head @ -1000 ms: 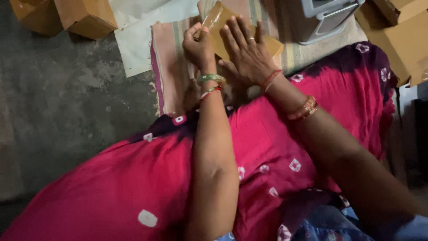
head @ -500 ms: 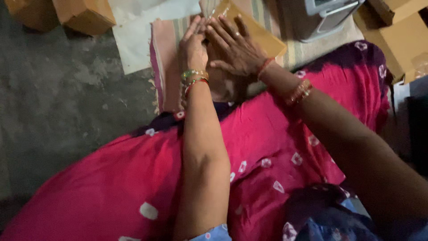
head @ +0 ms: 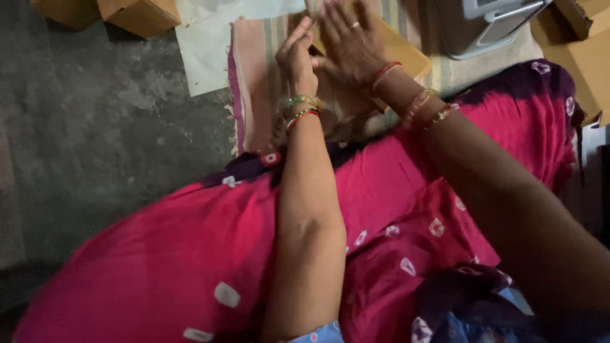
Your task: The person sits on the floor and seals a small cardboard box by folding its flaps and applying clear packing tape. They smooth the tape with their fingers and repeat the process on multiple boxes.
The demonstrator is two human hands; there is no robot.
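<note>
A flat brown cardboard piece (head: 406,56) lies on a striped cloth mat (head: 253,89) in front of my knees. My left hand (head: 297,58) stands on edge at the piece's left side, fingers together and pinching its edge. My right hand (head: 351,39) lies flat on top of the cardboard with fingers spread, a ring on one finger. Bangles circle both wrists. Much of the cardboard is hidden under my hands. A pink dotted garment (head: 394,209) covers my lap below.
A white sheet (head: 206,47) lies left of the mat. Brown cardboard boxes (head: 136,14) stand at the top left and more boxes (head: 581,60) at the right. A grey machine (head: 486,25) sits at the top. Bare concrete floor (head: 95,127) spreads to the left.
Both hands have shifted up and left in the view, staying on the cardboard. My right hand has flattened over the piece while my left hand keeps to its left edge.
</note>
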